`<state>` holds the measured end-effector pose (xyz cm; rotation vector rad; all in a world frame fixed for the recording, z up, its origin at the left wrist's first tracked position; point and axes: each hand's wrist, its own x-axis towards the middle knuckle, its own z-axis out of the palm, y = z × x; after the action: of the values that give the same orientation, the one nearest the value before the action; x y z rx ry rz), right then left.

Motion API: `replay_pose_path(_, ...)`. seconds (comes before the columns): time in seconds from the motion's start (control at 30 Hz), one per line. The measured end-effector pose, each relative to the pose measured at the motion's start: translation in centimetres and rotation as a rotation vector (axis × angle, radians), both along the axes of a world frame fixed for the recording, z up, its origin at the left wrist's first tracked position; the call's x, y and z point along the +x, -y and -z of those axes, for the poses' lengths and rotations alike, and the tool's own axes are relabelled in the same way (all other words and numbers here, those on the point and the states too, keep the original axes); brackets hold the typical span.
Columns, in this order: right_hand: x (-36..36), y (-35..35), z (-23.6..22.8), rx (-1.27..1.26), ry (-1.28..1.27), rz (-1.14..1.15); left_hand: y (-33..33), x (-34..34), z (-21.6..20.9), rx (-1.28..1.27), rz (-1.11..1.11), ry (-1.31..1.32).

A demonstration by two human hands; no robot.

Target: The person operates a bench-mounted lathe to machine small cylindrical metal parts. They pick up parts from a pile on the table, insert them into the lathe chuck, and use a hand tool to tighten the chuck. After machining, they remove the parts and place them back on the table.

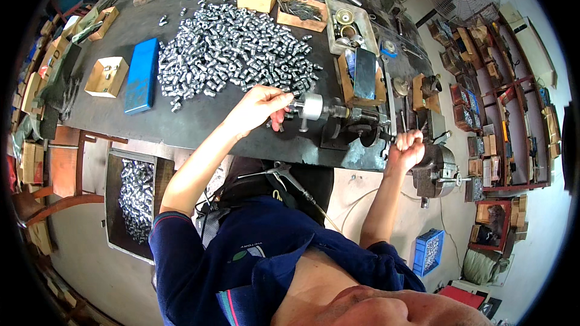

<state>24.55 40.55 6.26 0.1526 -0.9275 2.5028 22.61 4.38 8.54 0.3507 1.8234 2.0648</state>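
Observation:
My left hand (258, 110) is closed in a pinch on a small metal fitting (293, 105), at the left end of a bench-mounted spindle device (335, 111). A smooth silver collar (312, 107) sits just right of those fingertips. At the device's right end my right hand (405, 152) makes a fist round a dark handle, mostly hidden by the fingers. Beyond my left hand lies a wide heap of shiny metal fittings (235, 51) on the dark workbench (199, 122).
Left of the heap are a blue box (142, 75) and a small open carton (107, 77). A phone (364, 73) rests on a box behind the device. A vise (436, 172) stands right of my fist. Below the bench's left side is a bin of fittings (112, 205).

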Motion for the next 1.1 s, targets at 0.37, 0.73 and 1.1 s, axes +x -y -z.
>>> replay_pose_path(0.37, -2.8, -0.4, 8.1, 0.204, 0.560, 0.126, 5.8, 2.3, 1.2, -0.119, -0.194, 0.024)
replay_pose_path(0.73, -3.5, 0.6, 7.9, 0.158, 0.472, 0.049, 28.4, 23.0, 11.0, -0.711, -1.101, 0.352)
replay_pose_path(1.1, -4.1, -1.6, 10.6, 0.219, 0.491, 0.128, 12.1, 10.0, 2.4, -1.224, -0.629, -0.557)
